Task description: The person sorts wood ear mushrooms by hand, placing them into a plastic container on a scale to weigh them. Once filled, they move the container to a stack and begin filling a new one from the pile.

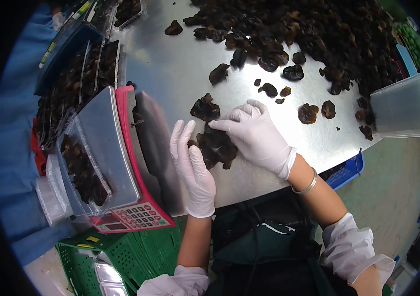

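Note:
Dark brown pieces that look like wood ear mushroom (216, 147) lie in a small pile on the metal table (160, 59). My left hand (192, 172), in a white glove, rests upright at the pile's left side, fingers stretched and holding nothing visible. Over the pile's upper right edge is my right hand (257, 133), also gloved, with index finger and thumb pressed on a dark piece. Another folded dark piece (205, 107) sits just above its fingertip. More single pieces (308, 113) lie to the right.
A large heap of dark pieces (328, 39) covers the upper right. At left, a pink scale (133, 163) carries a filled clear tray (84, 170); more filled trays (82, 74) stand behind. A plastic container (407, 106) is at right, green crates (146, 251) below, a blue crate (350, 170) beyond the edge.

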Tool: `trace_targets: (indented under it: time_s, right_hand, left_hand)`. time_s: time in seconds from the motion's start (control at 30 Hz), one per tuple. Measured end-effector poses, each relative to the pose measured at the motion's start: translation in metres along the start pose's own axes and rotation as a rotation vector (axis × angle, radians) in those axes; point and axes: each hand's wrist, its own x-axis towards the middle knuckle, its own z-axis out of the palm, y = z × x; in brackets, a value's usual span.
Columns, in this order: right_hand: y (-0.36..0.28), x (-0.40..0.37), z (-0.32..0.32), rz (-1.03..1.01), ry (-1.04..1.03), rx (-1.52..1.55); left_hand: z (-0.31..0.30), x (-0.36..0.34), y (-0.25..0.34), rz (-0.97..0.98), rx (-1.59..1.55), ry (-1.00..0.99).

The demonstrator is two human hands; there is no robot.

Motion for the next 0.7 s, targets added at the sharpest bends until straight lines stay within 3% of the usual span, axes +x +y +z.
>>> trace_targets:
  time_s: [0.03, 0.1, 0.2, 0.4, 0.5, 0.57, 0.67, 0.7]
  right_hand:
    - [0.002, 0.002, 0.001, 0.007, -0.038, 0.009]
    - [0.005, 0.001, -0.007, -0.023, 0.076, 0.076]
    - [0.003, -0.012, -0.030, 0.158, 0.325, 0.327]
    - [0.007, -0.095, -0.079, 0.584, 0.674, 0.256]
    - [0.016, -0.126, -0.089, 0.697, 0.783, 0.288]
    - [0.005, -0.130, -0.089, 0.719, 0.644, 0.186]
    - [-0.023, -0.093, -0.074, 0.416, 0.346, 0.084]
    - [-0.025, -0.089, -0.064, 0.420, 0.280, -0.023]
  left_hand:
    - [0.000, 0.000, 0.000, 0.001, -0.003, 0.003]
    - [-0.001, 0.000, 0.000, -0.001, -0.006, 0.011]
    - [-0.001, 0.000, 0.002, -0.003, 0.027, 0.002]
    - [-0.001, 0.000, 0.001, -0.003, 0.008, -0.032]
    - [-0.001, -0.001, 0.006, -0.031, 0.058, -0.077]
    - [0.000, 0.000, 0.006, -0.020, 0.069, -0.086]
    - [0.002, 0.000, 0.007, -0.009, 0.077, -0.092]
    - [0.002, 0.000, 0.007, -0.015, 0.068, -0.081]
